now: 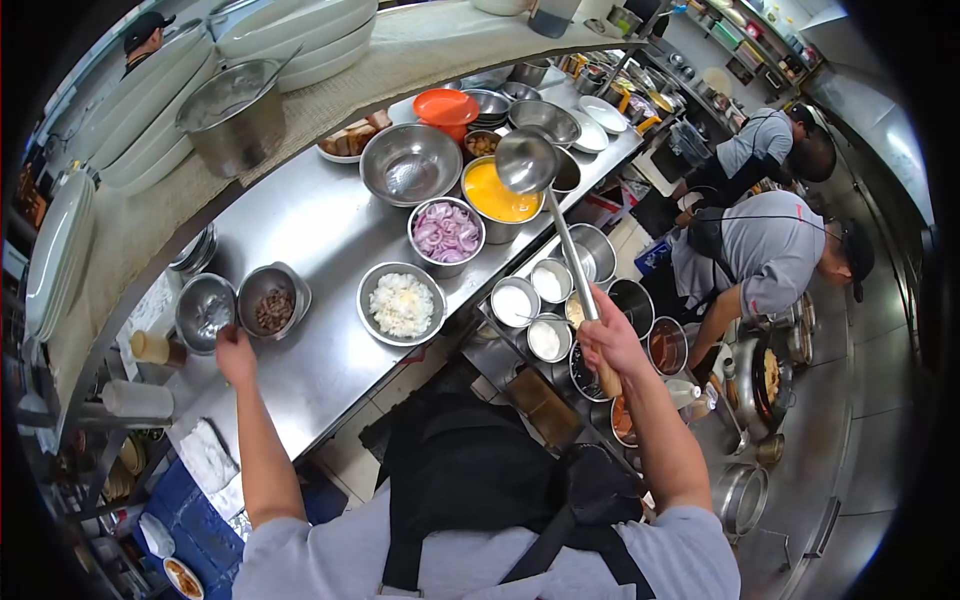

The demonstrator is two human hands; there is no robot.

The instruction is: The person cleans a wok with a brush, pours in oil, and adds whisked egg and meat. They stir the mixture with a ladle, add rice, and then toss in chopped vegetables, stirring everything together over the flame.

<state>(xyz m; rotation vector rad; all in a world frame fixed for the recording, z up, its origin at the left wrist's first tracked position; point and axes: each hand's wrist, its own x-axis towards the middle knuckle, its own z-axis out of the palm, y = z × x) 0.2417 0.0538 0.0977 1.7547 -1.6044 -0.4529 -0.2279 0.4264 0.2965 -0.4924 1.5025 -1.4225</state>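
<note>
My right hand (612,340) is closed around the wooden handle of a ladle (526,162), whose round bowl is raised beside a pot of yellow liquid (500,192). At the left, my left hand (236,356) touches the rim of a steel bowl (204,312); its fingertips are partly hidden. Right beside that bowl sits another with brown pieces (273,310) in it. A bowl of white rice (402,304) stands on the steel counter (330,220), and a container of sliced purple onion (446,232) is behind it.
Containers of white powder (514,302) and sauces fill the right station. A wide steel bowl (410,163) and an orange bowl (446,106) stand at the back. Plates (297,40) line the raised shelf (400,62). One person (765,250) bends near a wok (770,378); another (760,142) stands beyond.
</note>
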